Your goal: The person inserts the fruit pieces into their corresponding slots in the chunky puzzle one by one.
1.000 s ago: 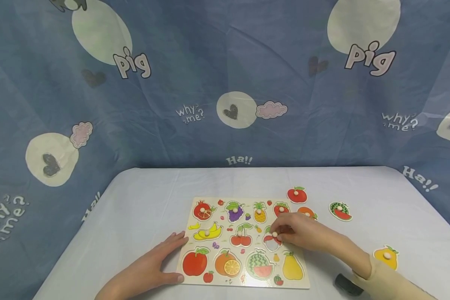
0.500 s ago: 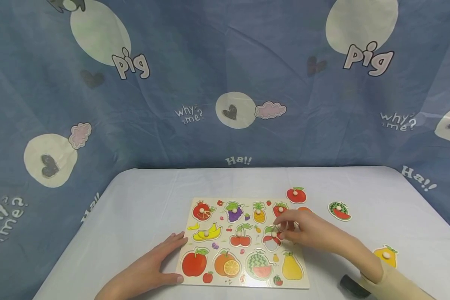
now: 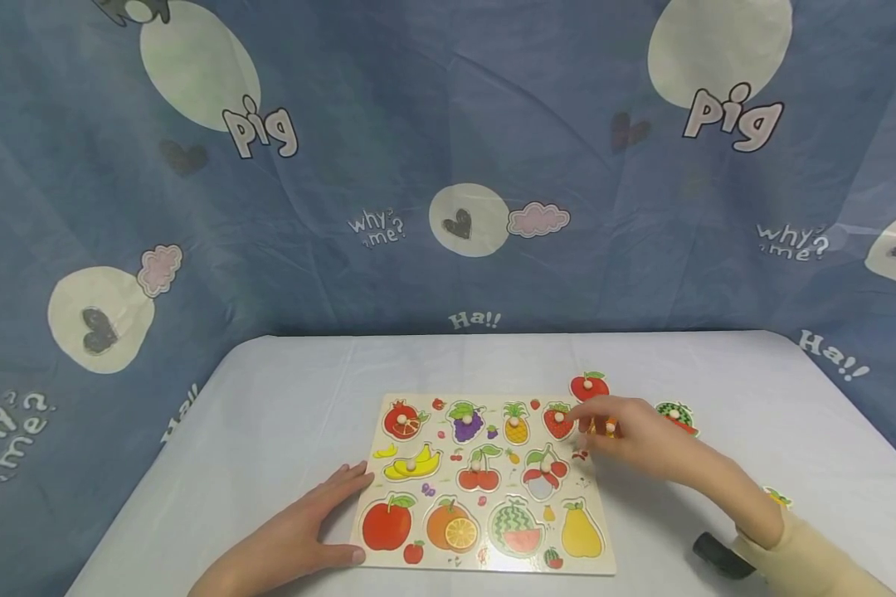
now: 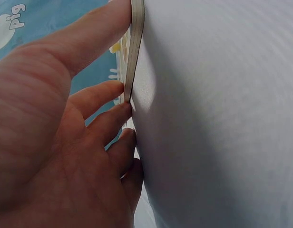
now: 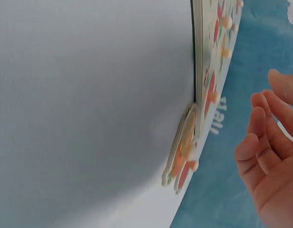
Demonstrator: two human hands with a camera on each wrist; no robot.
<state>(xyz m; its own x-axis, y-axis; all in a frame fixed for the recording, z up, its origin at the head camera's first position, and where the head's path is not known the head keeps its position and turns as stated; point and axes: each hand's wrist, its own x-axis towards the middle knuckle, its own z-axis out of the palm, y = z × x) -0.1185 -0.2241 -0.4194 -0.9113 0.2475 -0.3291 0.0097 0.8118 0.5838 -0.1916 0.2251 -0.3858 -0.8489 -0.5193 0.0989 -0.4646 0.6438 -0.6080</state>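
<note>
My left hand (image 3: pixel 302 531) rests with fingers and thumb against the left edge of a wooden fruit peg puzzle board (image 3: pixel 448 487). In the left wrist view its fingertips touch the board's side. A red-and-white fruit piece (image 3: pixel 556 469) with a round knob sits in the board's right part, with nothing touching it. My right hand (image 3: pixel 642 435) hovers just beyond the right edge, fingers loosely bent and holding nothing. Under its fingertips lies the orange piece (image 3: pixel 610 428), partly hidden. The right wrist view shows that orange piece (image 5: pixel 182 147) beside the board, apart from the hand.
On the white table (image 3: pixel 291 390), a red apple piece (image 3: pixel 586 387) lies behind the right hand. A watermelon piece (image 3: pixel 674 414) is farther right, partly covered. The yellow pear piece (image 3: pixel 778 497) is mostly hidden by the forearm. A patterned blue cloth (image 3: pixel 328 274) hangs behind.
My right hand has let go of the red-and-white piece's knob and moved right and back, over the orange piece. The left hand has stayed at the board's edge.
</note>
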